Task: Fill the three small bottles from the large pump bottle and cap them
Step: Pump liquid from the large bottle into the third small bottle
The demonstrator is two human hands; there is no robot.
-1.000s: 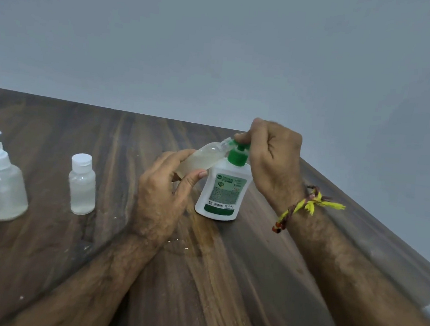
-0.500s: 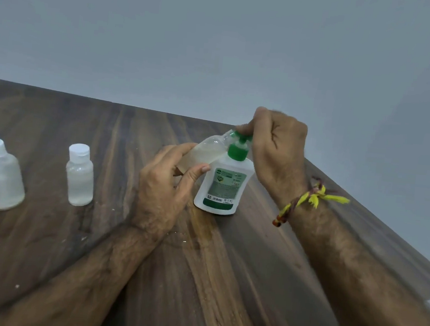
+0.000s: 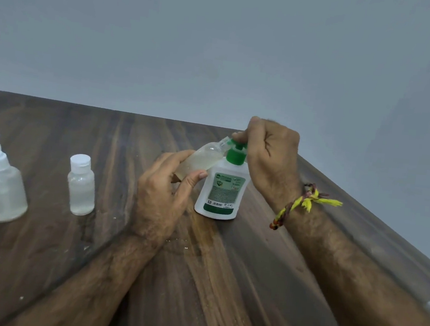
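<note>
Left hand (image 3: 165, 192) holds tilted small bottle (image 3: 200, 161); right hand (image 3: 267, 152) grips pump (image 3: 236, 153). We keep mouth under nozzle, press slowly.

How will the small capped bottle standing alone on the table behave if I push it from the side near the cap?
The small capped bottle is tall and narrow, so a high push would probably tip it. It looks nearly full of clear liquid, so probably fairly heavy for its size. Its body looks round, so once down it would likely roll on the smooth table.
</note>
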